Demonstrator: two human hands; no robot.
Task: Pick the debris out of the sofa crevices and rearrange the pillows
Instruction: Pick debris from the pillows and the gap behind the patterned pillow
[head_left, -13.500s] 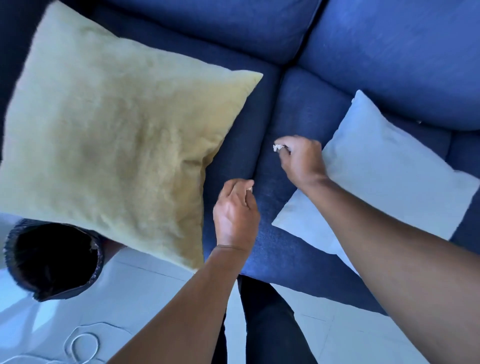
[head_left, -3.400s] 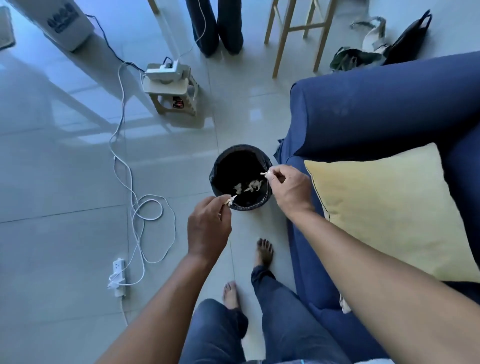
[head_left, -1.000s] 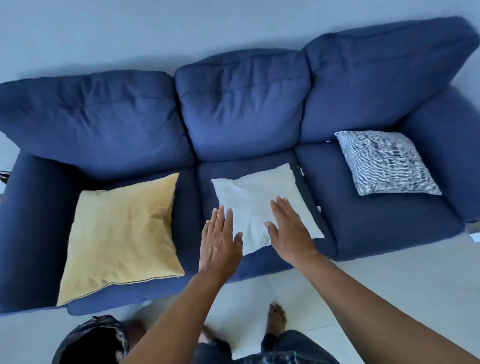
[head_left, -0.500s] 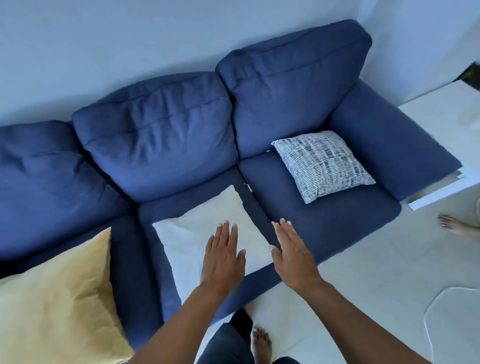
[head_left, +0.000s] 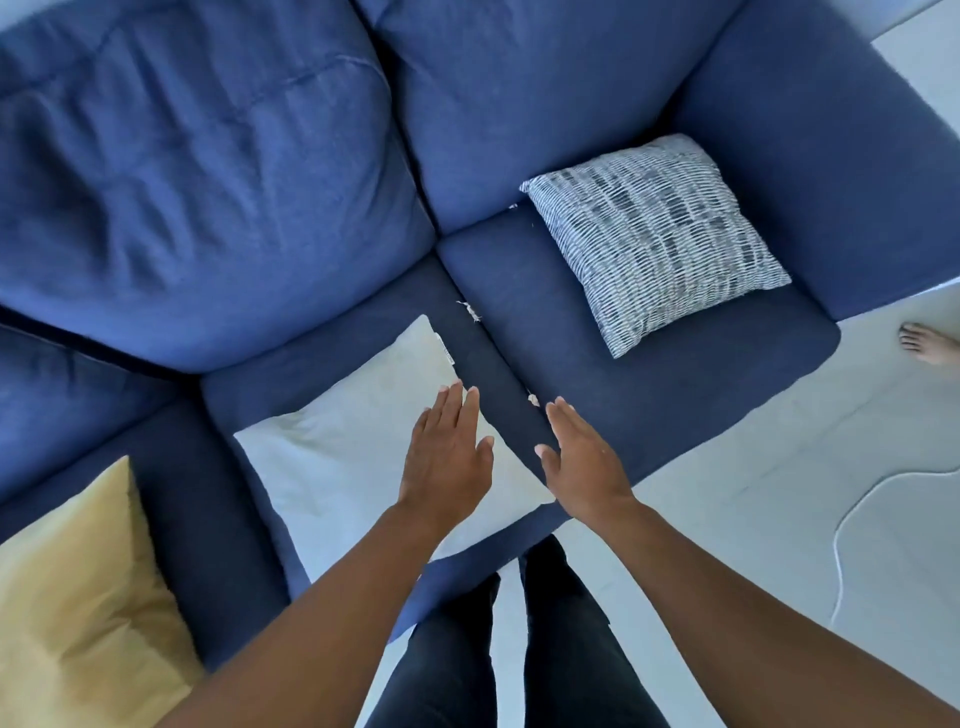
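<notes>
Head view: your left hand (head_left: 449, 457) and right hand (head_left: 582, 462) hover flat, fingers straight, grips released, at frame centre above the white pillow (head_left: 358, 447) and sofa (head_left: 649, 395); debris (head_left: 471, 310) sits in the crevice just above them

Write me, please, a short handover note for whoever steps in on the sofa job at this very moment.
Left hand: open, fingers straight, over the white pillow, holding nothing.
Right hand: open, empty, over the seat crevice between the middle and right cushions.
Debris: white scraps sit in that crevice, another bit lies just ahead of the right fingertips, and small specks show at the back beside the patterned pillow.
Pillows: the white and patterned ones lie flat on the seats; the yellow pillow is on the left seat.
Left to do: pick out these scraps, then arrange all three pillows.
</notes>
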